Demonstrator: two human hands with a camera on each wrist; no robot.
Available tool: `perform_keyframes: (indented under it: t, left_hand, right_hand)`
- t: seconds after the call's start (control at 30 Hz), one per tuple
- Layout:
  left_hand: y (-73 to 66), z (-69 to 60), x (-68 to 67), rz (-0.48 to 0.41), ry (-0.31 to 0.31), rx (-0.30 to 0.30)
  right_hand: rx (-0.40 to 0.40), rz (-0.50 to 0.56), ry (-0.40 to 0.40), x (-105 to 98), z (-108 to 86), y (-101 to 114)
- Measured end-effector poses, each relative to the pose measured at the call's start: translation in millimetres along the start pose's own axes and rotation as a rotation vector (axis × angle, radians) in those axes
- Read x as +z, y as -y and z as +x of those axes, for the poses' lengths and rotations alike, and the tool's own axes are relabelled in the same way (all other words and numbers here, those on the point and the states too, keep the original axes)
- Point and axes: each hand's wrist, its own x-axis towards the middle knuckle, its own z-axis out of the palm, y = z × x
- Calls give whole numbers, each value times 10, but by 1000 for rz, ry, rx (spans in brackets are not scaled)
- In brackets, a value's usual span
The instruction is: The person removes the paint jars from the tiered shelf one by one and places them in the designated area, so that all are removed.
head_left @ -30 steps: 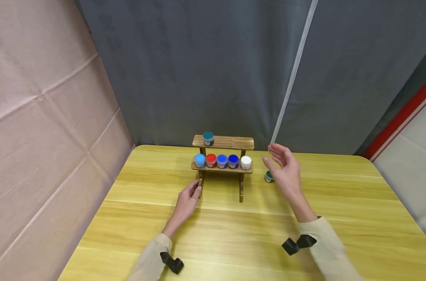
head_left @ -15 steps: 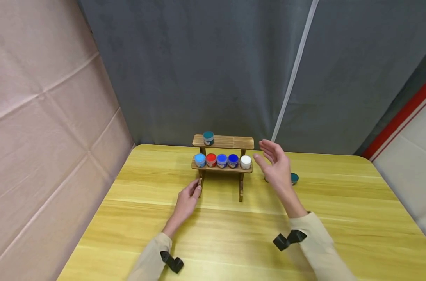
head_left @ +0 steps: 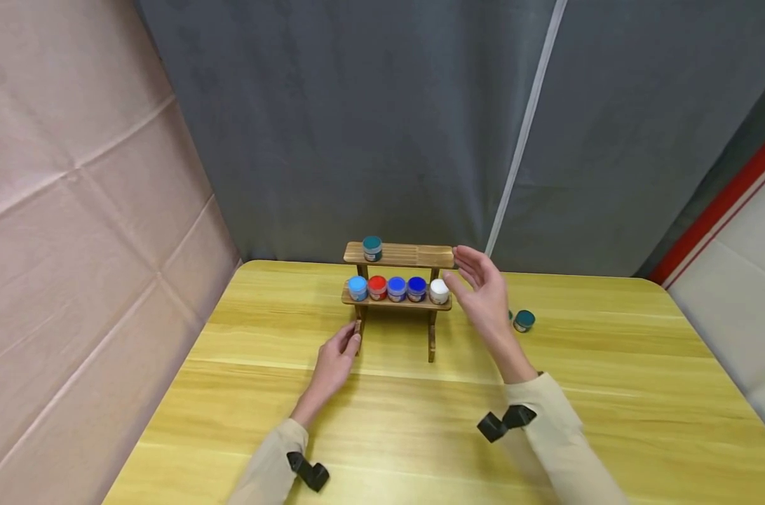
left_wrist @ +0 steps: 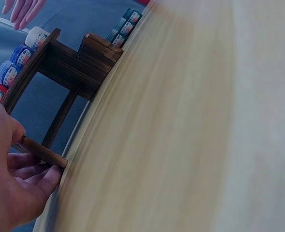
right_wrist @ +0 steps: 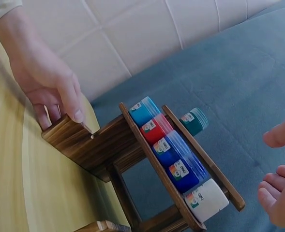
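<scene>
R hand (head_left: pixel 482 300) has shifted L, now nr white jar (right_wrist: pixel 206 200) on wooden rack (head_left: pixel 397 304); fingers apart, grip empty. L hand (head_left: pixel 333 365) pinches rack's L leg (left_wrist: pixel 46 152). Lwr shelf: 5 jars incl. white; top shelf (head_left: pixel 414 254): 1 green jar (head_left: pixel 372 249). 3 table jars (left_wrist: pixel 125 26) R of rack.

Upper shelf (head_left: pixel 414 254) free right of its teal jar (head_left: pixel 372 249); lower shelf (head_left: pixel 397 304) packed.
From here I could pass a hand over the worktop (head_left: pixel 407 435) between the sleeves (head_left: pixel 565 435), near edge up to the legs of the rack (head_left: pixel 432 340), also along left and right edges. In my way: left hand (head_left: pixel 334 363) pinching the rack's left foot; right hand (head_left: pixel 483 301) beside the shelves' right ends, gap to the white jar (right_wrist: pixel 206 200); three teal jars (left_wrist: pixel 126 26) on the worktop, right of the rack; curtain (head_left: pixel 294 140) behind the far edge. Lower-shelf jars (head_left: pixel 397 288) leave me no hand room between.
</scene>
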Motion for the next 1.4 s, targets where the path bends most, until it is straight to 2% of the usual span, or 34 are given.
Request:
perform_keyframes:
  t: [0.5,0.67,1.07,1.4]
  left_hand:
    - [-19,-6,3,9,-5,5]
    - [-18,4,14,10,-8,9]
    - [-22,9,27,-4,0,-3]
    - [-22,19,49,28,-14,-1]
  right_hand:
    - [31,-42,93,177,86,20]
    - [19,-51,123,245,128,30]
    - [25,-114,151,458,210,76]
    - [8,-105,175,615,313,84]
